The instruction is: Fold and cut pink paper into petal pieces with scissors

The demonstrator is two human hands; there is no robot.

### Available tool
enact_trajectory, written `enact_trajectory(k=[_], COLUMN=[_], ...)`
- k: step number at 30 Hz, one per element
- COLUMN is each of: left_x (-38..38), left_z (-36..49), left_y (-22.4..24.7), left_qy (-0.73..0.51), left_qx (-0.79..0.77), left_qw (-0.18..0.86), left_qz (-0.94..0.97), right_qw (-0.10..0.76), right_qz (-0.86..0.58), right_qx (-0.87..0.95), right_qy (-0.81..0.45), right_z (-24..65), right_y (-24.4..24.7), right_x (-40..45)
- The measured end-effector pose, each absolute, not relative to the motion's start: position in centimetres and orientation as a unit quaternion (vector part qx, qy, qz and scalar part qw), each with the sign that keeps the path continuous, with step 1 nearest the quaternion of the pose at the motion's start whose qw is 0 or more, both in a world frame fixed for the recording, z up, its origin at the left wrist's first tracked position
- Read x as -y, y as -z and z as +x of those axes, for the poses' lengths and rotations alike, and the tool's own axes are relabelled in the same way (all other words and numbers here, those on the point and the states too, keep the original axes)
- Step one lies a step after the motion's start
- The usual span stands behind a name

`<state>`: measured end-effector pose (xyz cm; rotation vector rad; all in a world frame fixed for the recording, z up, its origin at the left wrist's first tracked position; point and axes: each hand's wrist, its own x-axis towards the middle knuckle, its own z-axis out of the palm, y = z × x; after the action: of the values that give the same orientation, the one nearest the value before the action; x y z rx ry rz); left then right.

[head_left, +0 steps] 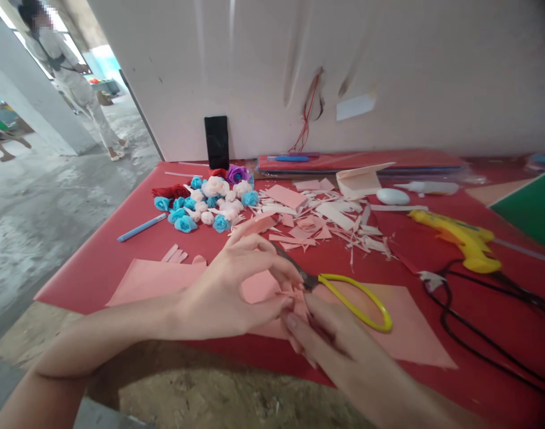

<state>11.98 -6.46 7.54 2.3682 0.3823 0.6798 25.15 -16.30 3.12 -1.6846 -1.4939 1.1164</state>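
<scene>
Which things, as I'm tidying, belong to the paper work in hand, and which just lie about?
Likely the job's: held pink paper, pink sheets, yellow-handled scissors, paper flowers, yellow glue gun.
Probably just lying about: black phone, blue pen.

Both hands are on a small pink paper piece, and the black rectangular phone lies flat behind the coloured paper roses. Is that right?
Not quite: the head view shows the phone standing upright against the pale panel, not flat. It is behind the paper roses, and left hand and right hand are on the pink paper.

Soft daylight, pale sheen on upright panel, wide-angle stretch, slight blur
</scene>
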Motion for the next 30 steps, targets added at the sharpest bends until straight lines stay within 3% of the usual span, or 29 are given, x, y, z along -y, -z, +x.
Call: enact_trajectory(k=[7,18,22,25,30], left_x=[6.3,6.3,6.3,6.1,5.7], left_z=[12.0,12.0,11.8,11.7,12.2], left_y=[-7.4,-7.3,-7.5,-7.6,-6.8], left_qy=[-0.281,-0.278,-0.253,-0.167,-0.063], left_qx=[-0.161,-0.162,-0.175,-0.179,-0.031], left_qw=[0.328,0.349,0.402,0.47,0.576], left_qz=[0.887,0.88,0.863,0.848,0.815], right_qw=[0.341,0.343,0.343,0.342,0.325], right_qz=[-0.59,-0.607,-0.629,-0.627,-0.606], right_qx=[0.52,0.503,0.489,0.484,0.467], right_qy=[-0.515,-0.511,-0.498,-0.506,-0.556], right_z=[25.8,25.5,25.7,26.1,26.0], right_y=[-2.2,-2.6,-3.1,-3.6,-3.8], right_x=[16.8,16.9,17.1,17.3,17.6])
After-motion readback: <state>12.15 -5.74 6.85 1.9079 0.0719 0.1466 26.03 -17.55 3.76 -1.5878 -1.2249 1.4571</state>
